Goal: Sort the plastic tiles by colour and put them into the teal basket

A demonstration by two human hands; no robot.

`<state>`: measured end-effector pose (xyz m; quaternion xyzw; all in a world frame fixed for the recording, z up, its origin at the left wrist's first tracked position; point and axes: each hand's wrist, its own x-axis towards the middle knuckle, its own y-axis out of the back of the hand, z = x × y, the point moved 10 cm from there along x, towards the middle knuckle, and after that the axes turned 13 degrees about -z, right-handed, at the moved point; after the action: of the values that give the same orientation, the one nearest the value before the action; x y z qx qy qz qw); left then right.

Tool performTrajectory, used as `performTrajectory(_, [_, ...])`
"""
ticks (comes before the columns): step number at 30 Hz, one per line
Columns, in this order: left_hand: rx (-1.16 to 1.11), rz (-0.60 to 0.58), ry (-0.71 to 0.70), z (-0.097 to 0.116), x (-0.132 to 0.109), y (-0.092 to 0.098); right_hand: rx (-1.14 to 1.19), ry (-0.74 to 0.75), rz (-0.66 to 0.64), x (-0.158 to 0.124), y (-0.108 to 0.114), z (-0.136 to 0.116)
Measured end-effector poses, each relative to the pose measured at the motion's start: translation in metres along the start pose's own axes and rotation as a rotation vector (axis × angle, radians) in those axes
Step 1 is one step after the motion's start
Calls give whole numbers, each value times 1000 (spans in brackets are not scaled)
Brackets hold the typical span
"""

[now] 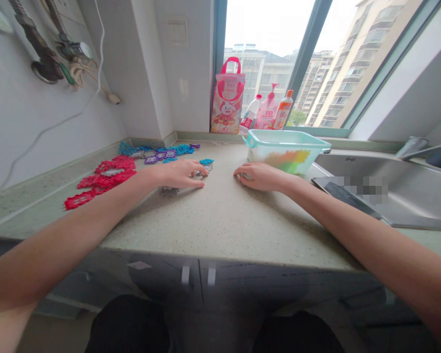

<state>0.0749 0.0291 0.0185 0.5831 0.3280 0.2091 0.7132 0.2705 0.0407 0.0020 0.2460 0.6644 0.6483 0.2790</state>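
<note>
My left hand (180, 174) rests over the counter with its thumb and fingers apart. Around its fingertips and under its palm lie small grey pieces (169, 191) and a blue piece (206, 162), partly hidden by the hand. My right hand (259, 177) lies on the counter in front of a plastic tub, fingers curled down; a small greyish bit shows between them, too hidden to name. Beyond my left forearm are joined red openwork pieces (113, 171). Behind my left hand lie purple pieces (161, 157) and blue pieces (182, 149).
The pale green tub (290, 139) holds orange, yellow and green contents. A dark flat device (345, 196) lies by the steel sink (419, 196). A pink bag (228, 103) and several bottles (267, 110) stand at the window. A white cable (59, 120) hangs at left.
</note>
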Motion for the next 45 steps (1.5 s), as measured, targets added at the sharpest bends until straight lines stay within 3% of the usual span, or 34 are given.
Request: performTrajectory(45, [-12,9,-20,-2,1,0,26,-12,3,0,0,2])
